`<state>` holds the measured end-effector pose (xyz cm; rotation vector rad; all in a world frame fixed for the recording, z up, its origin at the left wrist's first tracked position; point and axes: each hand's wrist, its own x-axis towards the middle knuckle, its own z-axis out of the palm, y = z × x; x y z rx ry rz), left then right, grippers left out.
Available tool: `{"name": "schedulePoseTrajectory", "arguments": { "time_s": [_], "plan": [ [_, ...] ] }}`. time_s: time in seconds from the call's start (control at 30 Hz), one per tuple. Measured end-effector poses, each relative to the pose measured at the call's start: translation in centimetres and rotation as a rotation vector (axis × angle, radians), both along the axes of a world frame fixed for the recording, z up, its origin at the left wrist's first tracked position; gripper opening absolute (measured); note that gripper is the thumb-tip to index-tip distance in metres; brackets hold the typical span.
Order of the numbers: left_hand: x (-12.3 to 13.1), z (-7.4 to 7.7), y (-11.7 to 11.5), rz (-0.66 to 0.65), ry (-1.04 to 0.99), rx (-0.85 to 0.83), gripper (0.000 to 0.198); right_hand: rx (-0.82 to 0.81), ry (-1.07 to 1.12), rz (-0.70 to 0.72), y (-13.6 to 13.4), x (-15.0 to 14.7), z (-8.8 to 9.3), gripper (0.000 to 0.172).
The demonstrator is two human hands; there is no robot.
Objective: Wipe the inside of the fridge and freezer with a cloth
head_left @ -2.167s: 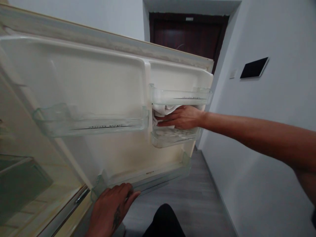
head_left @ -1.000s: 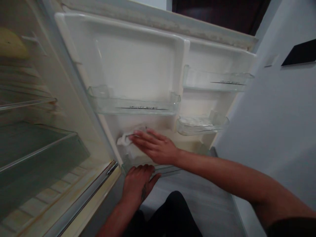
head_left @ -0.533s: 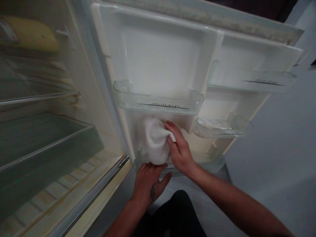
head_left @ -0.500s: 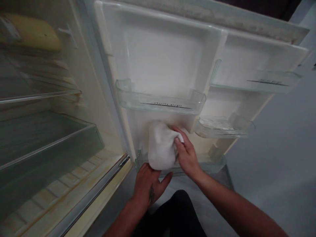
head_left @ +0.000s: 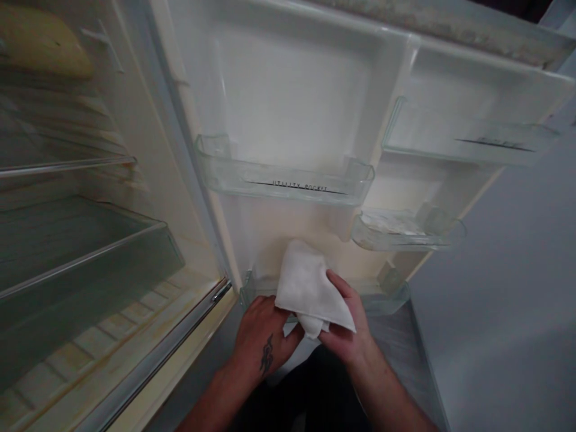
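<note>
A white cloth (head_left: 310,285), loosely folded with one corner hanging down, is held in front of the lower door panel. My right hand (head_left: 351,327) grips it from the right, with the fingers partly behind the fabric. My left hand (head_left: 263,336), with a dark tattoo near the wrist, is closed over the front edge of the bottom door bin (head_left: 387,300). Its fingertips meet the lower left edge of the cloth and are partly hidden there.
The open fridge door (head_left: 288,90) carries a clear bin marked "UTILITY POCKET" (head_left: 288,180) and smaller bins on the right. Inside the fridge on the left are glass shelves, a clear drawer (head_left: 103,264) and a yellowish object (head_left: 45,45). A grey wall (head_left: 508,300) stands at right.
The bunched cloth has come down towards me and now lies more spread over my right hand, which has turned beneath it. My left hand stays at the bottom bin.
</note>
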<state>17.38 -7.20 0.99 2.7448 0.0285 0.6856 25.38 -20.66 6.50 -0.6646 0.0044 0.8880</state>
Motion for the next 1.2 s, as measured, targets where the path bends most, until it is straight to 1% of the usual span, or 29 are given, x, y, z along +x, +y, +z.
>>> {"name": "schedulePoseTrajectory", "arguments": {
  "time_s": [0.03,0.07,0.1,0.13,0.17,0.2,0.23,0.27,0.33,0.37,0.4,0.43,0.47,0.53,0.6,0.63,0.67,0.7,0.73,0.83,0.87,0.9,0.93,0.97,1.0,1.07,1.13,1.17,1.2],
  "plan": [
    [0.0,-0.1,0.1,0.006,0.003,0.022,0.024,-0.052,-0.122,-0.031,0.4,-0.3,0.0,0.035],
    [0.1,-0.2,0.1,0.013,0.007,0.038,0.024,-0.114,-0.336,-0.093,0.9,-0.4,0.0,0.038],
    [0.2,-0.4,0.1,0.016,0.004,0.048,0.022,-0.175,-0.609,-0.175,1.4,-0.2,0.1,0.042],
    [0.2,-0.5,0.2,0.023,-0.008,0.048,0.02,-0.218,-0.885,-0.259,2.1,0.2,0.4,0.043],
    [0.2,-0.6,0.2,0.03,-0.022,0.041,0.017,-0.249,-1.158,-0.312,2.8,1.1,0.9,0.042],
    [0.3,-0.6,0.2,0.032,-0.031,0.032,0.014,-0.277,-1.419,-0.326,3.8,2.3,1.5,0.039],
    [0.3,-0.7,0.3,0.023,-0.032,0.024,0.012,-0.302,-1.649,-0.308,4.8,3.8,2.2,0.039],
    [0.2,-0.7,0.3,0.011,-0.027,0.018,0.013,-0.331,-1.874,-0.266,5.9,5.4,2.9,0.04],
    [0.2,-0.6,0.4,-0.026,-0.012,0.017,0.019,-0.411,-2.32,-0.277,7.9,8.6,4.1,0.047],
    [0.1,-0.5,0.4,-0.047,-0.015,0.022,0.021,-0.452,-2.511,-0.291,8.7,9.9,4.2,0.051],
    [0.0,-0.5,0.5,-0.057,-0.029,0.027,0.022,-0.477,-2.644,-0.301,9.1,10.9,4.0,0.053],
    [0.0,-0.4,0.5,-0.063,-0.042,0.035,0.021,-0.49,-2.747,-0.278,9.2,11.7,3.4,0.056],
    [-0.1,-0.4,0.7,-0.059,-0.052,0.043,0.021,-0.494,-2.827,-0.224,8.9,12.2,2.4,0.059],
    [-0.5,-0.5,1.1,-0.015,-0.072,0.053,0.022,-0.484,-2.926,-0.032,7.5,12.9,-0.2,0.064],
    [-1.0,-0.7,1.7,0.038,-0.113,0.041,0.022,-0.477,-2.939,0.191,5.7,13.4,-2.4,0.063],
    [-1.3,-0.7,2.0,0.048,-0.129,0.029,0.02,-0.473,-2.908,0.269,5.0,13.5,-3.0,0.062],
    [-1.6,-0.8,2.4,0.04,-0.135,0.014,0.019,-0.466,-2.857,0.3,4.6,13.6,-3.0,0.06],
    [-1.8,-0.8,2.6,0.017,-0.131,-0.005,0.018,-0.456,-2.796,0.283,4.6,13.5,-2.5,0.06],
    [-2.0,-0.9,2.8,-0.009,-0.12,-0.029,0.017,-0.452,-2.735,0.222,4.8,13.2,-1.4,0.061],
    [-2.0,-1.0,3.0,-0.052,-0.118,-0.097,0.015,-0.527,-2.598,-0.046,6.8,11.9,3.4,0.067],
    [-1.9,-1.0,3.0,-0.052,-0.136,-0.109,0.014,-0.566,-2.575,-0.105,7.5,11.5,4.9,0.067],
    [-1.7,-1.1,3.0,-0.051,-0.153,-0.112,0.013,-0.591,-2.565,-0.132,8.1,11.2,5.9,0.066],
    [-1.6,-1.2,3.0,-0.046,-0.17,-0.108,0.012,-0.596,-2.567,-0.127,8.4,11.1,6.5,0.065],
    [-1.4,-1.2,3.0,-0.039,-0.183,-0.1,0.012,-0.579,-2.579,-0.09,8.5,11.2,6.6,0.063],
    [-1.3,-1.3,2.9,-0.032,-0.196,-0.089,0.011,-0.543,-2.594,-0.03,8.2,11.5,6.1,0.062],
    [-1.1,-1.5,2.9,-0.029,-0.213,-0.06,0.012,-0.436,-2.61,0.127,7.0,12.6,4.0,0.062],
    [-1.0,-1.5,2.9,-0.02,-0.218,-0.029,0.013,-0.339,-2.607,0.296,4.8,14.1,1.3,0.065],
    [-1.0,-1.5,2.9,-0.015,-0.213,-0.015,0.013,-0.324,-2.617,0.367,3.4,14.9,0.0,0.064],
    [-1.0,-1.5,2.8,-0.008,-0.204,-0.004,0.014,-0.347,-2.639,0.422,1.8,15.7,-1.1,0.062]
  ]
}}
